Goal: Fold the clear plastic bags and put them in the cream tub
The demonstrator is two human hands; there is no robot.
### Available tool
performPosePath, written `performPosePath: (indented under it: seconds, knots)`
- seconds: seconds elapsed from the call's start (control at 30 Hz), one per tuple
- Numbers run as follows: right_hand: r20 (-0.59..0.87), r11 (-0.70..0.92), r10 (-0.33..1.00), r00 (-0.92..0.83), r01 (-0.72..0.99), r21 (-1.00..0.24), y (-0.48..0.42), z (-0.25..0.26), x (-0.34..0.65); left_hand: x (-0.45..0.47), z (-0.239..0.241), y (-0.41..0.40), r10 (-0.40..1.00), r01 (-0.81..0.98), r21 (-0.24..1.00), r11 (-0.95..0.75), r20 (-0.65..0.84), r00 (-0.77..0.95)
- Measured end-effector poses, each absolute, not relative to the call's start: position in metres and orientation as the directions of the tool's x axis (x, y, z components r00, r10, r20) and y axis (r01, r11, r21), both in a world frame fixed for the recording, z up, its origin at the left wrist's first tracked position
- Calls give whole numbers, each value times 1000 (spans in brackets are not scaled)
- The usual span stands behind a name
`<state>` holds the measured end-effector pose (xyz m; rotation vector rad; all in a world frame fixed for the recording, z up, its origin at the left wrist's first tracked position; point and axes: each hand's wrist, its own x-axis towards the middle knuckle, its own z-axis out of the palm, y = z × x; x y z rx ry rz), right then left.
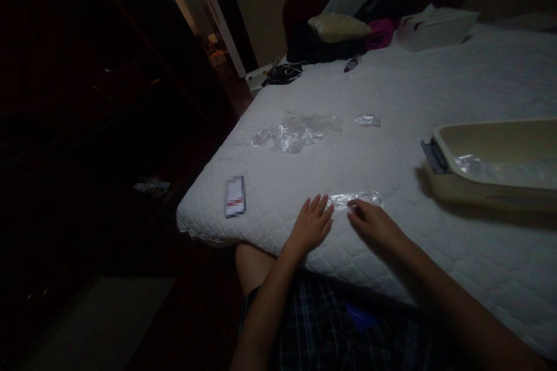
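A small clear plastic bag (355, 199) lies flat on the white mattress (391, 145) near its front edge. My left hand (311, 223) lies flat and open on the mattress, its fingertips on the bag's left end. My right hand (372, 221) rests beside it with fingers curled, pinching or pressing the bag's middle. Both forearms reach in from the bottom of the view.
A heap of crumpled clear plastic bags (293, 133) and one smaller piece (368, 120) lie further up the bed. A beige tub (496, 162) holding plastic stands at the right. A small card (235, 197) lies at the left corner. Pillows, clothes and a white box (435, 28) sit at the head.
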<state>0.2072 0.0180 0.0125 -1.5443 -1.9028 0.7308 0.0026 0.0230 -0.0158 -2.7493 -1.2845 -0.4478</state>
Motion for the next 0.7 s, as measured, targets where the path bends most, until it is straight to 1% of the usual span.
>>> performPosePath:
  seconds: [0.1,0.2,0.3,0.37,0.53,0.7]
  knots:
    - [166,239,971,-173,772,-589,21,0,212,2,-13,22,739,758,74,-648,305,601]
    - [202,285,957,-207,794,-537,28,-6,222,1,-11,20,727,741,108,-663,332,601]
    - [235,334,941,-243,775,-536,36,-7,230,1,-10,19,715,722,152,-675,378,588]
    - [265,360,931,-252,765,-535,41,-9,234,3,-10,17,704,715,152,-682,404,584]
    - [333,450,891,-308,694,-563,49,-16,240,13,-16,-3,633,673,51,-738,398,664]
    - [402,506,861,-312,608,-611,50,-23,247,26,-16,-26,454,503,-40,-864,374,809]
